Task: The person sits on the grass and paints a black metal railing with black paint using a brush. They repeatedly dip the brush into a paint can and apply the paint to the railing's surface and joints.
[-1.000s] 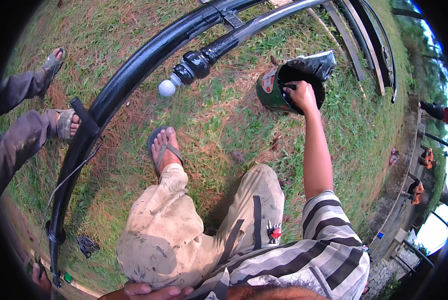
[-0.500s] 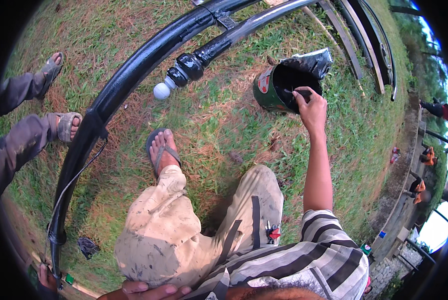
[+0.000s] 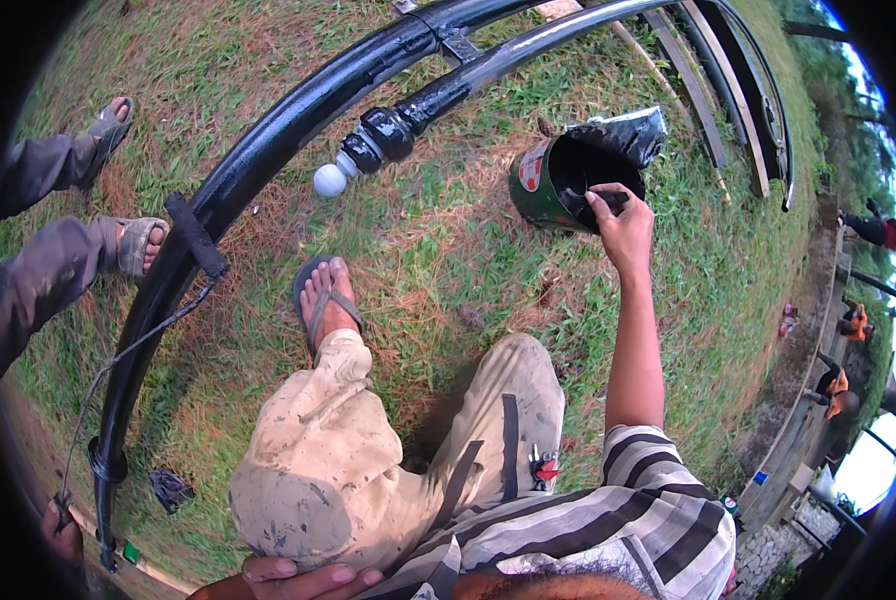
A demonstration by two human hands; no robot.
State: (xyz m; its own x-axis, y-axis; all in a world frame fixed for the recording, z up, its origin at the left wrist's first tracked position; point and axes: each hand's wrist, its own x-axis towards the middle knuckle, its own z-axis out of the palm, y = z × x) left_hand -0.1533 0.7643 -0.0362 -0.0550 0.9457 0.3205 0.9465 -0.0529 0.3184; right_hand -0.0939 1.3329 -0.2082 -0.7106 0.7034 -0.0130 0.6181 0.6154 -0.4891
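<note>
Roller shifted, right hand pinching dark object, left hand spread, red-white label on can

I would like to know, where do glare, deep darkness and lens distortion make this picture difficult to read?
Head view: glints run along the black pole; head view: the sky at right is washed out; head view: the green can is nearly black inside, hiding its depth; head view: the pole looks bowed, though I cannot tell how much is the lens.
</note>
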